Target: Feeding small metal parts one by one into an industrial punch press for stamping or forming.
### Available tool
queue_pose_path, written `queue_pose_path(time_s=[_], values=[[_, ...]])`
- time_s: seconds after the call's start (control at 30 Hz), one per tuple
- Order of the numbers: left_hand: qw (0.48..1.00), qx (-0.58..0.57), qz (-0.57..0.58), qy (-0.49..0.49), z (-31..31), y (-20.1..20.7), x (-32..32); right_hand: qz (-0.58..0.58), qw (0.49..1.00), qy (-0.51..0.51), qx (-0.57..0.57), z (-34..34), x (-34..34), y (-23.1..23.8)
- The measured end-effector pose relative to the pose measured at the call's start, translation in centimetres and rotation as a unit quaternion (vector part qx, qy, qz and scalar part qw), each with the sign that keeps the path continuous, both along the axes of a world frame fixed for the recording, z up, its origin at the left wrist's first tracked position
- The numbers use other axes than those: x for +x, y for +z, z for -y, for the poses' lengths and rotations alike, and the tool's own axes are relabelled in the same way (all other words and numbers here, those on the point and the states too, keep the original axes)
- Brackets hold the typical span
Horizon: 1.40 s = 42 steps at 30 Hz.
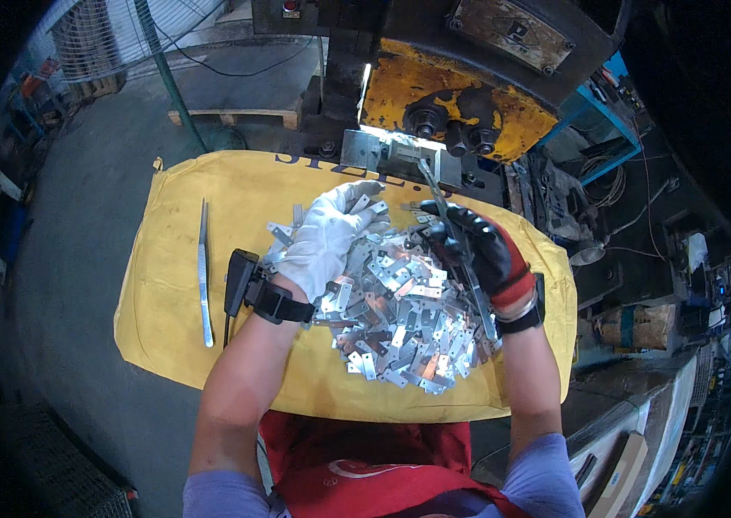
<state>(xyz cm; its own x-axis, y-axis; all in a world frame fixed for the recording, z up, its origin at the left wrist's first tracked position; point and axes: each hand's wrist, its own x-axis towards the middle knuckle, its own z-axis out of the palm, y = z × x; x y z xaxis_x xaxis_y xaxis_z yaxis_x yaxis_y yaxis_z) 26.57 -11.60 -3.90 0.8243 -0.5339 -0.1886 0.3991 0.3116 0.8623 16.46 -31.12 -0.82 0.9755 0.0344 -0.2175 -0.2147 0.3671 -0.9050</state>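
Note:
My left hand, in a white glove, is closed around a few small metal plates at the far left of a heap. My right hand, in a black and red glove, grips long metal tweezers whose tips reach to the press die. Below both hands spreads the heap of small flat metal plates with holes, lying on a yellow sheet. A second pair of tweezers rests on the sheet, left of my left wrist.
The worn yellow press head hangs over the die, with large bolts on its front. A green pole and a pallet stand at the back left. A blue metal frame is at the right. Both my wrists wear black straps.

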Motion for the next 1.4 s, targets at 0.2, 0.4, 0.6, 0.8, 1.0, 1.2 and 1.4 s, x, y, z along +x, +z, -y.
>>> queue_pose_path(time_s=[0.2, 0.4, 0.6, 0.8, 1.0, 1.2, 1.4], values=[[1.0, 0.017, 0.009, -0.008, 0.4, 0.8, -0.5, 0.035, 0.998, -0.06, -0.007, 0.4, -2.7, -0.5], [0.991, 0.098, 0.09, -0.033, -0.3, 0.8, -0.1, 0.062, 0.997, -0.047, 0.001, 0.7, -2.9, -1.4], [0.995, 0.055, 0.039, -0.072, -0.3, 0.7, -0.1, 0.024, 0.998, -0.06, 0.006, 0.9, -2.6, -2.4], [0.995, 0.036, 0.056, -0.071, -0.4, 0.0, 0.3, 0.109, 0.97, -0.021, -0.218, -0.4, -0.9, -0.6], [0.995, 0.043, 0.059, -0.072, -0.4, 0.3, 0.3, 0.125, 0.981, 0.032, -0.146, 0.6, 2.4, -1.3], [0.998, -0.02, -0.004, -0.056, 0.0, 0.9, -0.2, 0.114, 0.991, -0.013, -0.069, 0.2, 4.3, -1.6], [0.994, 0.025, 0.068, -0.083, 0.4, -0.1, -0.5, -0.012, 0.983, -0.085, -0.161, -3.2, 1.4, -0.6]])
